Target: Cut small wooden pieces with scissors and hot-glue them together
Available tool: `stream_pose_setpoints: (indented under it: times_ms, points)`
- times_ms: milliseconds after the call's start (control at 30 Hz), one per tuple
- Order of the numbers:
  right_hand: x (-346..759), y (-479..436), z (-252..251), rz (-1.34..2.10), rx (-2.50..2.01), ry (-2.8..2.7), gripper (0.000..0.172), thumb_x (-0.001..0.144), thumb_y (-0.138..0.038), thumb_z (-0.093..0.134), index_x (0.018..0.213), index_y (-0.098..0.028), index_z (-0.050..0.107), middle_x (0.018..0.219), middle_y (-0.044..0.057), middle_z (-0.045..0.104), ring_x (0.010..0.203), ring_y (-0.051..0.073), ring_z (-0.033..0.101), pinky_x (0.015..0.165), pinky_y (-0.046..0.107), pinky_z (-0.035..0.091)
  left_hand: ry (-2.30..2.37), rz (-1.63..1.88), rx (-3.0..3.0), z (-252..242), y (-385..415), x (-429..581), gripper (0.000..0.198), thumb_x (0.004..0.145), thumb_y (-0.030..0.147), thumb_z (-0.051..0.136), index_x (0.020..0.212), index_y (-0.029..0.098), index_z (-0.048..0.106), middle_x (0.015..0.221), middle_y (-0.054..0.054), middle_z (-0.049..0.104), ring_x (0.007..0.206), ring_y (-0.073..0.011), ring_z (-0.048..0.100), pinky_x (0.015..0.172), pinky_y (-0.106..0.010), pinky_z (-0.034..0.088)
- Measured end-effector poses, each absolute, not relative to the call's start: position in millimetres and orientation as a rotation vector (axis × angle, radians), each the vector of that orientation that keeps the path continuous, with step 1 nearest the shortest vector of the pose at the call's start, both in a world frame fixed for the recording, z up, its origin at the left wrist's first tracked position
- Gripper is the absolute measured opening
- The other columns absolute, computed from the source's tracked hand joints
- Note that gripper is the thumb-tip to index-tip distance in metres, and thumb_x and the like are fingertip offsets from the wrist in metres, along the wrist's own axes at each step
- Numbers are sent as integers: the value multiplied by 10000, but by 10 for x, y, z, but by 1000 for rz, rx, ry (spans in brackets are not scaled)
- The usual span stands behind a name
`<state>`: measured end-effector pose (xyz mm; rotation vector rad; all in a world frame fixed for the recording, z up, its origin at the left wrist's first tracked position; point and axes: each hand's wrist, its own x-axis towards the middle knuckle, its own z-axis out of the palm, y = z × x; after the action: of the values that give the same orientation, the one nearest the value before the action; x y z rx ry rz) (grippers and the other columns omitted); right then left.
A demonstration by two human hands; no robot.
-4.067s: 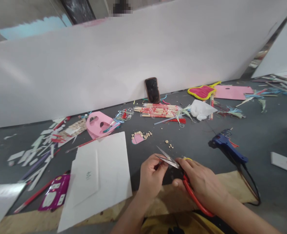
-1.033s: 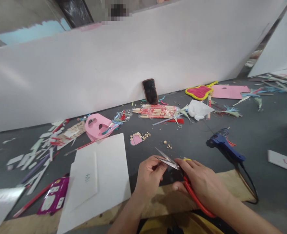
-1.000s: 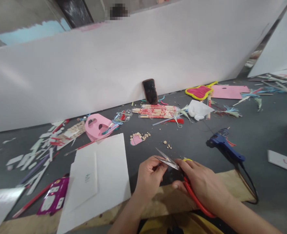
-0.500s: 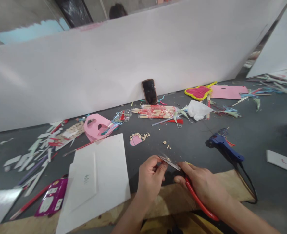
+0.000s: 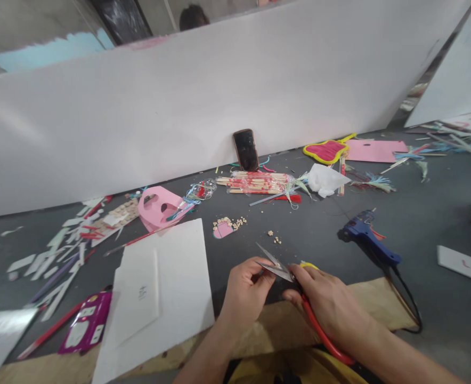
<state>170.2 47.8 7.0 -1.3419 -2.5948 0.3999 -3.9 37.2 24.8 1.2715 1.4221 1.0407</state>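
Observation:
My right hand point(image 5: 331, 306) grips a pair of scissors point(image 5: 277, 265) with red handles, its blades parted and pointing up-left. My left hand point(image 5: 245, 290) is pinched closed just below the blades, holding something small that I cannot make out. Both hands hover over the dark grey table point(image 5: 319, 229) near its front edge, above a strip of brown cardboard point(image 5: 375, 301).
A blue glue gun point(image 5: 369, 240) with a black cord lies right of my hands. White sheets point(image 5: 161, 288) lie to the left, beside a purple packet point(image 5: 84, 322). Beads point(image 5: 231, 221), a pink foam shape point(image 5: 159, 205), stick bundles point(image 5: 259, 182) and a phone point(image 5: 245, 149) sit farther back against a white board.
The scissor blades closed half a second ago and have parted again. Both hands stay in nearly the same place.

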Motion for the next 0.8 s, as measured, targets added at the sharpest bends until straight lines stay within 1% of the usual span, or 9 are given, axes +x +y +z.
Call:
stream_pose_setpoints:
  times_ms: [133,233,333,433,633,733,800]
  points:
    - [1655,505,75,465,-1348,-2592,180,917,-339,399,864,-209,512,712,39,639,609,202,614,529,278,387,1453,1089,1260,189,370,-28,168,792,241,547,741,187,697,669,-37,633,681,-171,591,491,-213,412]
    - [1632,512,103,594,-1346,-2563,186,923,-340,378,834,-216,485,669,22,634,575,182,606,513,259,367,1478,1095,1275,139,356,-17,199,811,268,541,717,170,686,689,-33,633,671,-158,579,533,-216,427]
    - [1627,505,134,744,-1342,-2532,208,933,-356,349,833,-218,467,669,21,632,579,171,601,523,249,372,1496,1129,1310,109,350,-15,215,821,277,540,709,154,677,688,-26,626,639,-138,552,572,-217,428]
    - [1626,503,156,817,-1363,-2523,233,939,-378,331,810,-221,445,662,19,620,563,167,585,512,245,365,1496,1139,1329,96,354,-23,218,829,275,532,716,150,671,711,-28,631,649,-134,549,594,-214,424]
    - [1617,526,197,874,-1370,-2532,219,937,-365,341,802,-225,443,596,-10,583,526,160,559,490,237,339,1478,1130,1311,70,355,-32,217,842,303,527,745,161,660,716,-20,628,658,-130,554,568,-200,412]
    - [1617,544,228,841,-1362,-2551,246,943,-386,332,833,-217,475,645,7,608,554,161,575,501,237,357,1479,1135,1267,59,343,-26,210,841,312,526,768,154,645,736,-30,628,634,-123,548,521,-193,399]
    - [1624,556,237,738,-1373,-2577,265,931,-419,356,874,-205,502,714,37,626,613,181,596,538,255,391,1475,1143,1237,60,339,-26,188,827,307,542,805,148,640,758,-33,625,566,-103,520,481,-192,386]
